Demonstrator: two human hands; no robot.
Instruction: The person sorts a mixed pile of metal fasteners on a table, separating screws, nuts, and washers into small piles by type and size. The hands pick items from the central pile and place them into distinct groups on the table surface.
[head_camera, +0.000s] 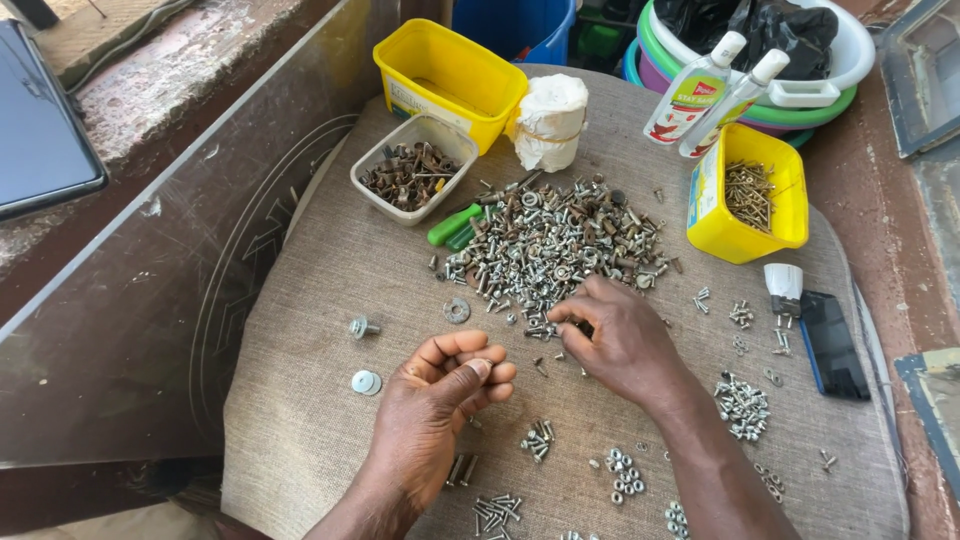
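The big heap of screws and washers (555, 245) sprawls across the far middle of the burlap mat (300, 400), its long axis running side to side, left edge towards right edge; single pieces point every way. It's a dull silver-grey jumble with rusty brown bits mixed in. The right hand (620, 340) lies at the heap's near fringe, fingertips (562, 318) pinched together on the loose pieces there (what exactly they grip is too small to tell). The left hand (445, 385) rests nearer the mat's middle, palm up, fingers curled half shut, well short of the heap.
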